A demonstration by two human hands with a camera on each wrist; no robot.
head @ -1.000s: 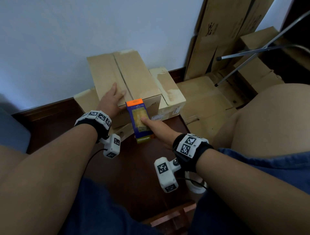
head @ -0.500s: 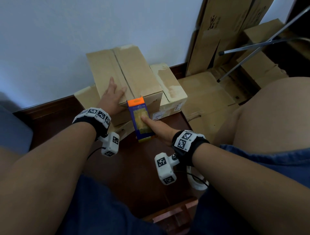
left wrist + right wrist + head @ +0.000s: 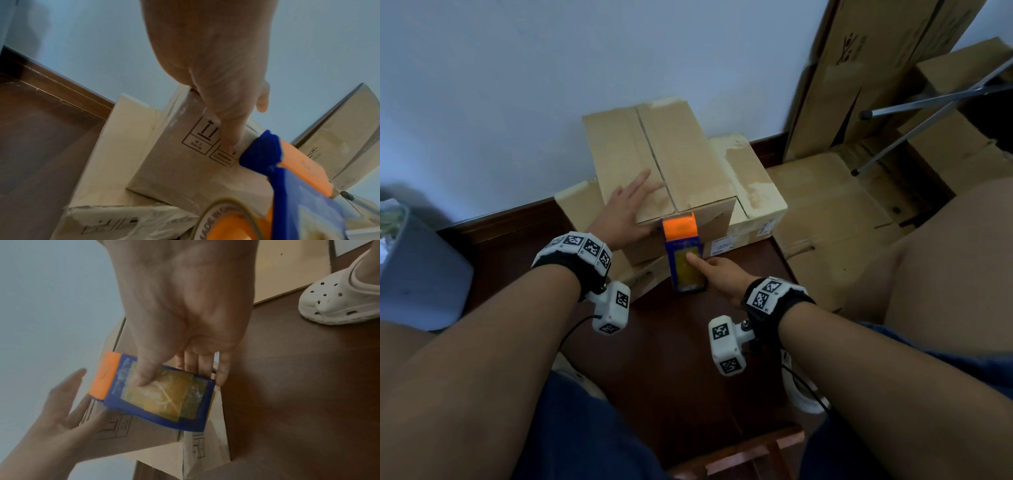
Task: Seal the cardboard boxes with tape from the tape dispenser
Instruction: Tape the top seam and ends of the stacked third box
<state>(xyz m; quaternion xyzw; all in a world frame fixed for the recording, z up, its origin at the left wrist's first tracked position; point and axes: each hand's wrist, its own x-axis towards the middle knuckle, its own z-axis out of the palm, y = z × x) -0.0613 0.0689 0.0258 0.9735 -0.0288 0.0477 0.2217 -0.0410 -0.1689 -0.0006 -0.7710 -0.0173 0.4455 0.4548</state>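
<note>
Tape dispenser (image 3: pixel 684 255), blue body with orange front end, gripped by right hand (image 3: pixel 717 274): thumb pressed on yellowish top panel, remaining fingers (image 3: pixel 223 369) wrapped down far side in right wrist view. Orange end set against near top edge of upper cardboard box (image 3: pixel 671 161), right at centre seam; half a second earlier sat slightly lower on front face, so nudged upward and inward. Left hand (image 3: pixel 626 212) laid flat, fingers straight and spread, pressing left flap of same box, thumb down over front face; position much as before, fingers reaching a little further toward seam. Legible writing: "MADE IN" on tape roll core (image 3: pixel 218 222) in left wrist view, rest cut off; handling pictograms with upward arrows printed on box front, captions too small to read; white shipping label (image 3: pixel 722 247) on lower box (image 3: pixel 753 192), text unreadable. Count: one dispenser, two hands, two stacked boxes at centre, with pale cardboard also showing under the stack at left. Flattened cardboard sheets (image 3: pixel 859 68) leaning on wall at right; metal legs (image 3: pixel 928 102) crossing them; one white perforated clog (image 3: pixel 339 295) on dark wood floor (image 3: pixel 681 359).
</note>
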